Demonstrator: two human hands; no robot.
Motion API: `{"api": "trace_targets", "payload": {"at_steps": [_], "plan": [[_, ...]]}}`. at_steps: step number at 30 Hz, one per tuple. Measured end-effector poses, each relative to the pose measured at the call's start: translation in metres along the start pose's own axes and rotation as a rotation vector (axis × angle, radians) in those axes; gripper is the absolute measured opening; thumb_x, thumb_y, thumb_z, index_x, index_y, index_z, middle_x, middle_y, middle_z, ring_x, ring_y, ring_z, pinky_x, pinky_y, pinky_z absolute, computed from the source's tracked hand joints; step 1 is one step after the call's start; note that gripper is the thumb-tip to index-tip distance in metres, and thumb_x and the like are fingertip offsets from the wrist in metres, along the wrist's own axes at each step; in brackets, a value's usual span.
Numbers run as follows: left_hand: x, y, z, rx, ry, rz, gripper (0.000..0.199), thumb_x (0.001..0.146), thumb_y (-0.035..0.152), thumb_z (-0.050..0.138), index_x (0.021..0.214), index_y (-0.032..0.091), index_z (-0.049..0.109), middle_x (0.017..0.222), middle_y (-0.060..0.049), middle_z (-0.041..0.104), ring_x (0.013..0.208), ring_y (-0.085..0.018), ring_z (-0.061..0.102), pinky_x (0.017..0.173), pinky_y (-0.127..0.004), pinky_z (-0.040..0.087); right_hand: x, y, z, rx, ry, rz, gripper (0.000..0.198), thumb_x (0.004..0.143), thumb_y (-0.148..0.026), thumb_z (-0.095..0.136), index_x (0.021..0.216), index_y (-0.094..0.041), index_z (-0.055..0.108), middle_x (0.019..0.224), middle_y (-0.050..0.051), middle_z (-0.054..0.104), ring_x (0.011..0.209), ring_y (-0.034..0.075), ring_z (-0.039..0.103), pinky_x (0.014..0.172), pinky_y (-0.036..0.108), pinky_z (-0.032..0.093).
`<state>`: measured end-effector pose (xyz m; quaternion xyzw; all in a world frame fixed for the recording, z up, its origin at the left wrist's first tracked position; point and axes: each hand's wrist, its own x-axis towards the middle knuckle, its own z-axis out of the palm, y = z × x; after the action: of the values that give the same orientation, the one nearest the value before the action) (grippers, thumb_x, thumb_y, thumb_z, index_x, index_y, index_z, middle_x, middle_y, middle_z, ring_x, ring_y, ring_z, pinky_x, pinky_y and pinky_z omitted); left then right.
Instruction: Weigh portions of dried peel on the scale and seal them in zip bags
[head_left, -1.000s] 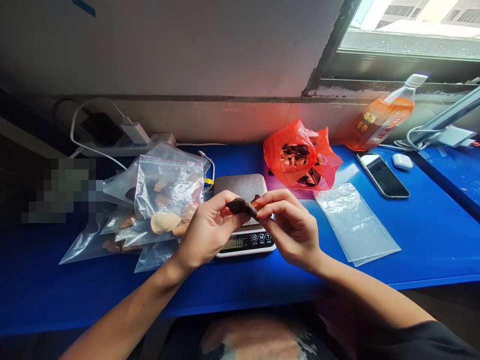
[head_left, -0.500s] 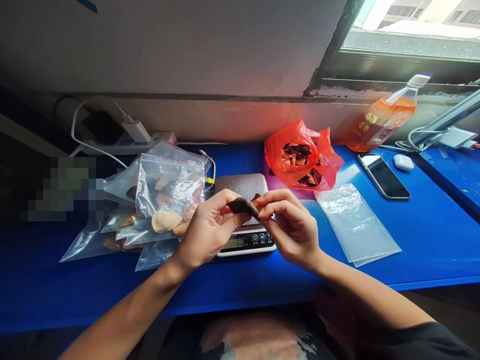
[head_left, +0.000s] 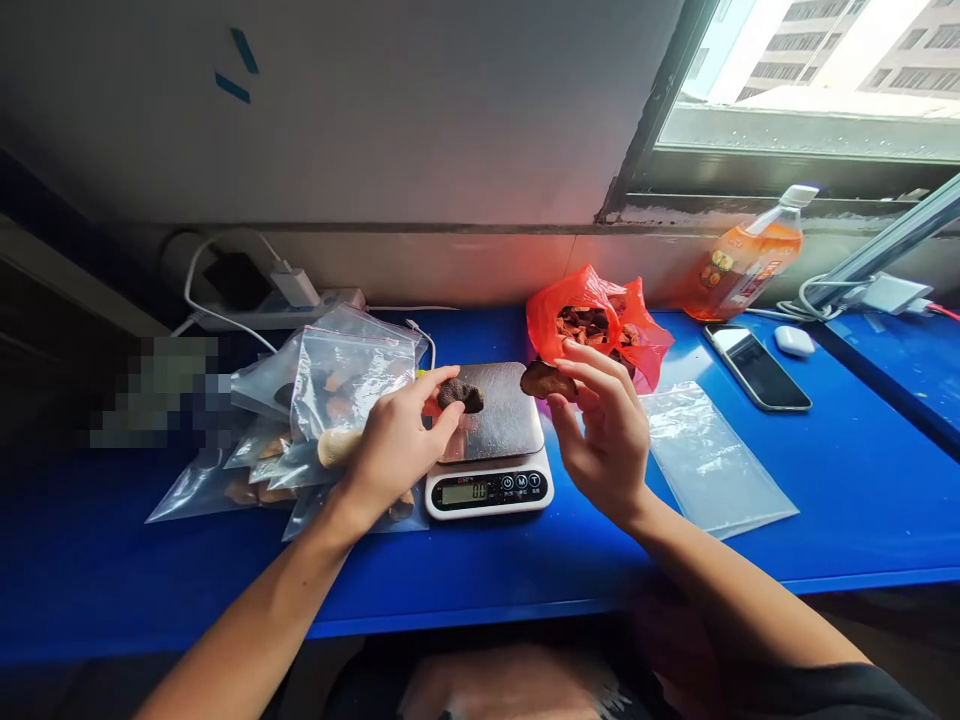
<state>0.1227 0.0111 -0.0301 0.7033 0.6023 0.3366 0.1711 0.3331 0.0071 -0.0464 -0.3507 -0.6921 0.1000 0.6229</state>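
Between the thumb and fingers of my left hand (head_left: 397,430) is a dark, rough dried piece (head_left: 463,395), held over the left part of the scale's metal plate. My right hand (head_left: 606,435) pinches a brown dried slice (head_left: 546,380) with a dark rim, above the plate's right edge. The two pieces are apart. Below them stands a white kitchen scale (head_left: 491,495), its display reading about zero. A red plastic bag (head_left: 551,290) of similar brown pieces lies open behind my right hand, which partly hides it.
Several clear zip bags (head_left: 322,370) with tan pieces are heaped left of the scale. Flat clear bags (head_left: 712,460) lie to the right. Beyond are a phone (head_left: 759,367), a white earbud case (head_left: 794,341), an orange drink bottle (head_left: 750,265) and a power strip (head_left: 341,298).
My hands have moved apart, each now with its own piece; before, they met at the dark pieces over the scale. The camera view has tilted up slightly.
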Motion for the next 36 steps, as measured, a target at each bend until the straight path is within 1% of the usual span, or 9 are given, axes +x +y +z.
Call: {"api": "trace_targets", "payload": {"at_steps": [3,5,9,15,18,21,26,31,36], "plan": [[0.000,0.001,0.001,0.153,0.005,0.057,0.040,0.084,0.027,0.060,0.122,0.016,0.067,0.094,-0.005,0.072,0.063,-0.016,0.062,0.074,-0.033,0.054,-0.002,0.012,0.002,-0.010,0.007,0.044,0.036,0.090,-0.014,0.057,0.124,-0.025,0.056,0.121,0.011,0.062,0.113,0.023,0.064,0.088,0.042,0.061],[-0.002,0.002,0.000,0.220,0.079,0.108,0.037,0.086,0.028,0.060,0.120,0.015,0.067,0.101,-0.006,0.071,0.056,-0.013,0.055,0.070,-0.033,0.053,-0.004,0.016,0.004,0.008,-0.017,0.086,0.036,0.091,-0.015,0.056,0.125,-0.025,0.053,0.113,0.010,0.066,0.101,0.021,0.069,0.087,0.042,0.060],[-0.006,0.006,-0.007,0.169,0.191,0.261,0.024,0.091,0.027,0.056,0.108,0.017,0.070,0.099,-0.005,0.069,0.057,-0.012,0.051,0.063,-0.029,0.051,-0.007,0.015,0.008,0.005,-0.085,0.104,0.033,0.090,-0.013,0.055,0.121,-0.024,0.053,0.104,0.008,0.071,0.092,0.019,0.071,0.086,0.040,0.058],[-0.017,0.017,-0.003,-0.040,-0.010,0.472,0.025,0.092,0.019,0.056,0.116,0.019,0.064,0.106,-0.007,0.068,0.076,-0.015,0.062,0.068,-0.027,0.053,-0.007,-0.002,0.009,0.052,-0.217,-0.097,0.028,0.087,-0.008,0.057,0.110,-0.024,0.059,0.091,0.006,0.072,0.089,0.020,0.064,0.077,0.038,0.057],[-0.020,0.021,0.002,-0.140,-0.062,0.480,0.016,0.092,0.016,0.056,0.105,0.019,0.065,0.094,-0.005,0.070,0.067,-0.012,0.059,0.062,-0.025,0.051,-0.008,-0.010,0.009,0.139,-0.260,-0.119,0.029,0.088,-0.006,0.054,0.111,-0.023,0.059,0.087,0.004,0.071,0.079,0.017,0.063,0.069,0.033,0.056],[-0.023,0.022,0.002,-0.199,-0.028,0.465,0.010,0.091,0.014,0.057,0.093,0.019,0.064,0.084,-0.002,0.068,0.061,-0.011,0.056,0.058,-0.023,0.049,-0.009,-0.013,0.008,0.115,-0.261,-0.142,0.032,0.087,-0.003,0.054,0.113,-0.023,0.058,0.089,0.005,0.069,0.081,0.017,0.064,0.071,0.032,0.056],[-0.026,0.025,-0.003,-0.109,0.078,0.558,0.019,0.085,0.004,0.053,0.092,0.019,0.064,0.094,-0.006,0.066,0.081,-0.015,0.063,0.065,-0.024,0.052,-0.007,-0.016,0.001,-0.025,-0.223,-0.164,0.020,0.086,-0.007,0.059,0.100,-0.020,0.063,0.100,0.010,0.065,0.095,0.019,0.065,0.081,0.033,0.055],[-0.019,0.023,-0.001,-0.067,0.122,0.650,0.021,0.087,0.005,0.052,0.094,0.018,0.068,0.095,-0.006,0.068,0.086,-0.016,0.063,0.077,-0.028,0.053,-0.004,-0.015,0.000,-0.041,-0.252,-0.194,0.011,0.088,-0.012,0.058,0.093,-0.021,0.061,0.086,0.005,0.065,0.079,0.016,0.064,0.072,0.031,0.054],[-0.011,0.012,0.001,-0.048,0.156,0.666,0.018,0.089,0.013,0.056,0.095,0.021,0.072,0.098,-0.006,0.067,0.091,-0.018,0.064,0.082,-0.031,0.054,-0.009,-0.012,0.008,-0.057,-0.244,-0.172,0.003,0.090,-0.022,0.059,0.089,-0.022,0.062,0.086,0.005,0.068,0.078,0.017,0.065,0.071,0.032,0.053]]}}
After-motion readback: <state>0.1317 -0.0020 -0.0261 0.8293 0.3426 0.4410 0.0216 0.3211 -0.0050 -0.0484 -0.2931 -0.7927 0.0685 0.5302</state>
